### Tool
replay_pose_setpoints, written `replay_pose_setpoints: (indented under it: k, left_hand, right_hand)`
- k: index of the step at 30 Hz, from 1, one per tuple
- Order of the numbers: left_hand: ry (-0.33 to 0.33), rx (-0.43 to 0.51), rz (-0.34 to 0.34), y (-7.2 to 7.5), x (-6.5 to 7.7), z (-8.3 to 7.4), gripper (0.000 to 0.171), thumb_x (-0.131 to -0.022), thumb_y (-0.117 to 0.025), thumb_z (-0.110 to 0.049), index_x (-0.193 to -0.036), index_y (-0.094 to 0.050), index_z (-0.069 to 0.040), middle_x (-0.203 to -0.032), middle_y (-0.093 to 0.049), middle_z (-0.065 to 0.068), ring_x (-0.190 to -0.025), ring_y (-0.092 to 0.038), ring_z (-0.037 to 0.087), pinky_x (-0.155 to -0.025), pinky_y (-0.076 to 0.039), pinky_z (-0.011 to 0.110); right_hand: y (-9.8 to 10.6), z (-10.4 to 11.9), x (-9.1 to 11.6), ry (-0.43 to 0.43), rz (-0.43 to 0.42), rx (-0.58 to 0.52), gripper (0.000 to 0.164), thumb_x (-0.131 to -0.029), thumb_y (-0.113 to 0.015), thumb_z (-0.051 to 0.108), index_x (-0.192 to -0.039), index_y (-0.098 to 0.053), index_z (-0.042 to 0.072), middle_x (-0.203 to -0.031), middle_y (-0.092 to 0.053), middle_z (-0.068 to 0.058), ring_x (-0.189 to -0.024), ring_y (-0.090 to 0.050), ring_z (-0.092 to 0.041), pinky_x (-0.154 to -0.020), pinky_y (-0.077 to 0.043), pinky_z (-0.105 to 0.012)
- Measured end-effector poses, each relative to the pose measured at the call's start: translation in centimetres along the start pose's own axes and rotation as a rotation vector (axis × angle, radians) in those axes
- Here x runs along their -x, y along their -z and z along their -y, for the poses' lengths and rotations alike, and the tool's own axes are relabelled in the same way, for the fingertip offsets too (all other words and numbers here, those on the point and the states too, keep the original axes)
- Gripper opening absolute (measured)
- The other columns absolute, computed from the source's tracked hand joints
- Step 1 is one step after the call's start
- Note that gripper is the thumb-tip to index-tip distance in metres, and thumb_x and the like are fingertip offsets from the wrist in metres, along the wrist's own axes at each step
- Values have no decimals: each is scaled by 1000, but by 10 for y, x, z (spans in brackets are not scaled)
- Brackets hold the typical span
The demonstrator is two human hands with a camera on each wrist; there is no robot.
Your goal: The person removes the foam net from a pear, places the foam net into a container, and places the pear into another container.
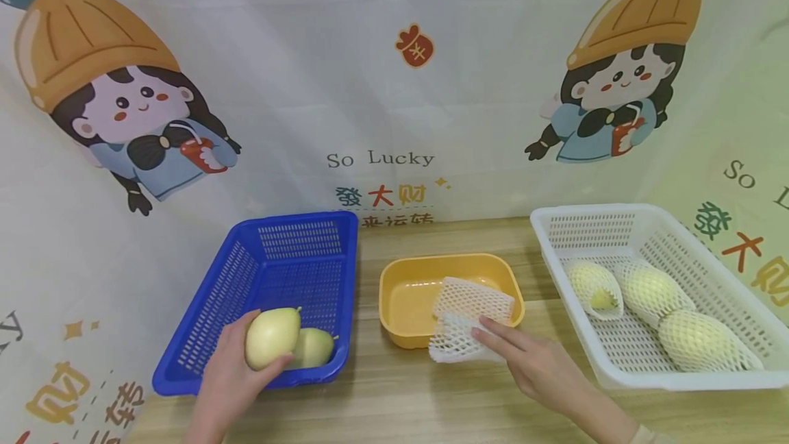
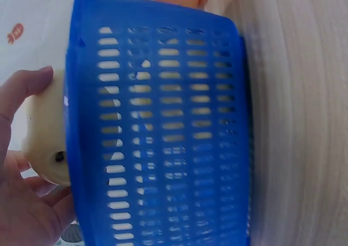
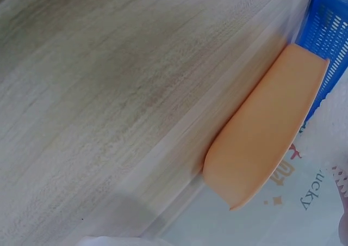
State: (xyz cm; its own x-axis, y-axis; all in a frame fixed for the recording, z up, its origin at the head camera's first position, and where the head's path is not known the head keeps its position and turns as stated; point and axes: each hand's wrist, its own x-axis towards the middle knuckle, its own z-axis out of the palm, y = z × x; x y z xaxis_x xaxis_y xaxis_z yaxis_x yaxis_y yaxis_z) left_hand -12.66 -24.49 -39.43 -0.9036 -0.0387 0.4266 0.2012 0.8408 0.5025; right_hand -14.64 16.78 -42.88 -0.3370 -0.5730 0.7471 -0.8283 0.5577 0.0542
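Observation:
My left hand (image 1: 233, 365) grips a pale yellow pear (image 1: 271, 338) at the near end of the blue basket (image 1: 353, 293). Behind it inside the basket lies a second pear (image 1: 316, 348). In the left wrist view, thumb and fingers wrap the held pear (image 2: 44, 126) just above the basket's rim. My right hand (image 1: 542, 368) pinches a white foam net sleeve (image 1: 459, 341) over the near edge of the orange tray (image 1: 401, 334). Another foam net sleeve (image 1: 474, 297) lies in that tray. The right wrist view catches only a sliver of the hand and the net (image 3: 329, 131).
To the right stands a white basket (image 1: 622, 379) with several pears (image 1: 703, 338) in foam nets. The wooden table (image 1: 394, 403) runs back to a printed cloth (image 1: 481, 122) hanging behind. The orange tray sits between the two baskets.

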Motion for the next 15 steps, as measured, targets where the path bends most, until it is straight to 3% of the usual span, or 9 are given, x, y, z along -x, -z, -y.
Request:
replay_pose_setpoints:
  k: [6,11,15]
  left_hand:
    - [24,-74,-2,-1,0,11,74,-65,-77,-29,-120,-41,4,-106,-46,23,-90,-50,39,-66,-42,55]
    - [63,-117,50,0,-2,17,76,-66,-75,-31,-121,-40,6,-105,-45,26,-88,-50,42,-65,-41,56]
    - [102,-158,114,2,-5,19,77,-67,-73,-34,-122,-37,8,-106,-43,29,-88,-49,45,-67,-41,57]
  right_hand:
    - [0,-2,-6,-21,6,26,40,-95,-23,15,-119,-55,10,-117,-55,-8,-59,-53,-12,-40,-25,-6]
    - [-2,-4,-10,-34,-7,38,41,-95,-23,15,-120,-55,9,-116,-55,-9,-65,-57,-14,-41,-28,-7]
    - [-4,-5,-12,-45,-23,41,41,-95,-22,14,-119,-55,8,-115,-56,-10,-50,-43,-7,-39,-23,-6]
